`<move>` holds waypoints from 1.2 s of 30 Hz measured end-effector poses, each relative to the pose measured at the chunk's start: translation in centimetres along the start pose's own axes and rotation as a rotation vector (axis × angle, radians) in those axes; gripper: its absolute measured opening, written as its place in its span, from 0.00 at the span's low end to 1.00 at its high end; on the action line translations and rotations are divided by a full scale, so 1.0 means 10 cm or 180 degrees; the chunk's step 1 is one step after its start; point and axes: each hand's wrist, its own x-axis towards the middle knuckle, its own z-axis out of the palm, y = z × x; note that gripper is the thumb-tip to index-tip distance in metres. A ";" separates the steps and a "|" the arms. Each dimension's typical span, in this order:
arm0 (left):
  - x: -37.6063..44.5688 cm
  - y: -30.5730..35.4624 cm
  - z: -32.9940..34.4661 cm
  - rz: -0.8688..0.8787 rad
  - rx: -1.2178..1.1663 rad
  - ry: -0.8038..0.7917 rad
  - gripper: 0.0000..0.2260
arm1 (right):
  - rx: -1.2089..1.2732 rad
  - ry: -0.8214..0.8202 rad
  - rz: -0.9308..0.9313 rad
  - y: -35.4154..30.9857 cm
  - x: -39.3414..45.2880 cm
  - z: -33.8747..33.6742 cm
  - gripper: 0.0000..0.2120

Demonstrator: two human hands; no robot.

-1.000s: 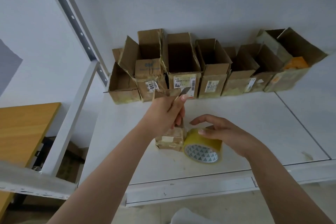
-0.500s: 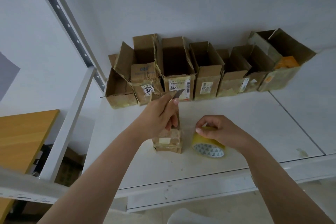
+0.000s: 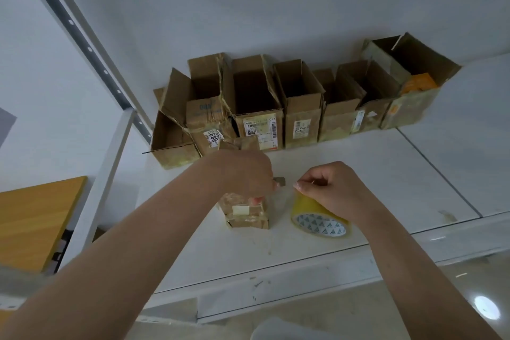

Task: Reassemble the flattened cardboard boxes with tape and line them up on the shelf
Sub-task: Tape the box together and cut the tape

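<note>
White metal shelving (image 3: 345, 163) fills the room ahead, set against a pale wall, with a perforated upright (image 3: 91, 52) slanting up on the left and a wooden tabletop (image 3: 33, 218) lower down beyond it. Along the far edge of the shelf stands a row of opened cardboard boxes (image 3: 256, 107), flaps up, packed side by side and touching; several carry white printed labels on their near faces, and the one at the far right has something orange inside.

Nearer the front edge sits a small taped cardboard box (image 3: 245, 212), well apart from the row. The person's left hand (image 3: 242, 171) is over it, fingers curled down onto its top, and a small grey blade tip (image 3: 280, 181) pokes out from the fingers toward the right; how the fingers grip it I cannot tell.

Just right of the small box, a roll of yellow tape (image 3: 317, 215) stands tilted on the shelf, its printed core facing the near side. The right hand (image 3: 328, 188) rests on top of the roll, thumb and forefinger pinched together on what looks like the clear tape end, held just beside the blade tip.
</note>
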 end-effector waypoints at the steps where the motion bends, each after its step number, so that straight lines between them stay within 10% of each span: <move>1: 0.03 0.04 -0.01 -0.0077 0.0107 0.0010 0.19 | -0.0099 0.0038 -0.0047 -0.01 -0.01 -0.01 0.07; 27: 0.10 0.23 0.15 -0.0316 0.0744 0.0177 0.16 | -0.0500 0.0455 -0.0072 -0.06 -0.13 0.07 0.08; 36: 0.10 -0.15 0.28 -0.0260 -0.0551 0.1320 0.19 | 0.0314 0.0280 0.0535 0.10 -0.07 0.21 0.16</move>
